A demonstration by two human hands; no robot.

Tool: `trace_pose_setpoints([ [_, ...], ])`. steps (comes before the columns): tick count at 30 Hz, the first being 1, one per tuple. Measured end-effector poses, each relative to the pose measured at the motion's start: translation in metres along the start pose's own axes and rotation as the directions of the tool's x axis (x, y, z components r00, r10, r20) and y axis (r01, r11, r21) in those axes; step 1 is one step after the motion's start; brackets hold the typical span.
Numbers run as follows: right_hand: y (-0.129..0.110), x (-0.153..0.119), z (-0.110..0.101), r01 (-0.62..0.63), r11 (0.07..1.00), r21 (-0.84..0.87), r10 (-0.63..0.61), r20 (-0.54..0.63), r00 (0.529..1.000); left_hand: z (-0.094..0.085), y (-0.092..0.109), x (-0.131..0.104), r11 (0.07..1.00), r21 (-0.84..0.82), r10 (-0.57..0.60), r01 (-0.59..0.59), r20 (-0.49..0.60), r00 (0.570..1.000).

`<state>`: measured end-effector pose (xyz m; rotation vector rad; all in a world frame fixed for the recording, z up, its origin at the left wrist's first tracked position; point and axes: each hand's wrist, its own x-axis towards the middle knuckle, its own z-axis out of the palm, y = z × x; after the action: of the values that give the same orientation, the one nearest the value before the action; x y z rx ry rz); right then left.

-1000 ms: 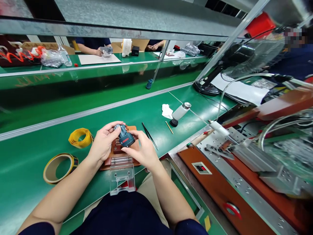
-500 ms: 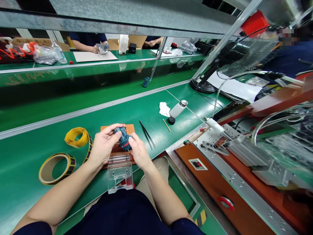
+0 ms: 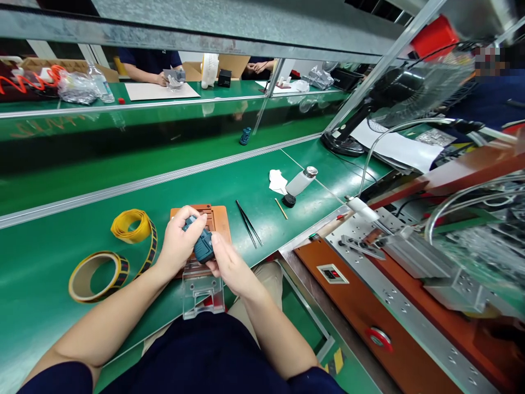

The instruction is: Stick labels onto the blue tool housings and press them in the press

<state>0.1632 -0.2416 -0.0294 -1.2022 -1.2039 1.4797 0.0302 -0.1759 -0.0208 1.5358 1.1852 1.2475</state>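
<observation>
My left hand (image 3: 180, 235) is closed around the upper end of a small dark blue plastic tool body (image 3: 204, 246), its thumb lying across the top. At the lower end of that body, the fingers of my right hand (image 3: 229, 265) grip its right side. Both hands hold it above an orange-brown fixture block (image 3: 222, 221) with slots cut in it. A hinged clear plastic cover (image 3: 200, 298) hangs from the block's near side, close to my body. My hands hide part of the block and of the tool body.
Black tweezers (image 3: 248, 223), a thin wooden stick (image 3: 281, 209), a white bottle (image 3: 301, 182), a black cap (image 3: 289, 201) and white tissue (image 3: 278, 181) lie to the right. Left are two yellow-edged label rolls (image 3: 131, 225). A machine (image 3: 385, 306) stands at right; people sit beyond the divider.
The tool body has been turned, so its red lettering no longer shows. My right hand has moved slightly lower, and the left thumb has slid further over the body.
</observation>
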Motion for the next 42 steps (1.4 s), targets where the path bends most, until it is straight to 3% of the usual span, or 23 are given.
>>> trace_pose_setpoints([
  [4, -0.001, 0.001, -0.002, 0.174, 0.941, -0.292, -0.171, 0.036, 0.985, -0.001, 0.006, -0.001, 0.987, 0.144, 0.069, -0.065, -0.023, 0.997],
  [8, 0.001, 0.005, -0.002, 0.176, 0.9, -0.399, -0.182, 0.024, 0.983, -0.001, 0.009, 0.0, 0.962, 0.242, 0.142, -0.127, -0.047, 0.989],
  [13, 0.004, 0.005, -0.001, 0.129, 0.933, -0.337, -0.136, 0.003, 0.991, -0.003, 0.0, 0.005, 0.985, 0.162, 0.054, -0.051, -0.015, 0.998],
  [15, 0.005, 0.003, -0.002, 0.151, 0.962, -0.227, -0.152, 0.016, 0.988, -0.004, -0.003, 0.007, 0.998, 0.057, 0.004, -0.002, -0.021, 1.0],
  [17, 0.004, 0.003, -0.005, 0.199, 0.967, -0.158, -0.208, -0.042, 0.977, -0.004, -0.003, 0.008, 0.994, -0.104, -0.045, 0.046, 0.005, 0.999],
  [22, 0.003, 0.002, -0.017, 0.364, 0.863, -0.35, -0.455, -0.226, 0.861, 0.003, 0.004, 0.002, 0.853, -0.462, -0.162, 0.244, 0.209, 0.964],
  [25, 0.005, 0.0, -0.024, 0.387, 0.799, -0.459, -0.534, -0.246, 0.809, 0.006, 0.012, -0.003, 0.775, -0.51, -0.247, 0.373, 0.299, 0.922],
  [29, 0.009, -0.003, -0.028, 0.423, 0.744, -0.518, -0.602, -0.244, 0.76, 0.008, 0.02, -0.011, 0.702, -0.506, -0.274, 0.501, 0.456, 0.846],
  [35, 0.014, -0.006, -0.028, 0.439, 0.642, -0.628, -0.676, -0.195, 0.71, 0.018, 0.021, -0.019, 0.71, -0.51, -0.284, 0.485, 0.422, 0.861],
  [40, 0.026, -0.006, -0.021, 0.44, 0.478, -0.76, -0.763, -0.111, 0.637, 0.021, 0.015, -0.023, 0.765, -0.482, -0.298, 0.427, 0.322, 0.899],
  [42, 0.031, -0.006, -0.016, 0.412, 0.441, -0.797, -0.759, -0.088, 0.645, 0.017, 0.012, -0.027, 0.785, -0.426, -0.339, 0.449, 0.311, 0.888],
])
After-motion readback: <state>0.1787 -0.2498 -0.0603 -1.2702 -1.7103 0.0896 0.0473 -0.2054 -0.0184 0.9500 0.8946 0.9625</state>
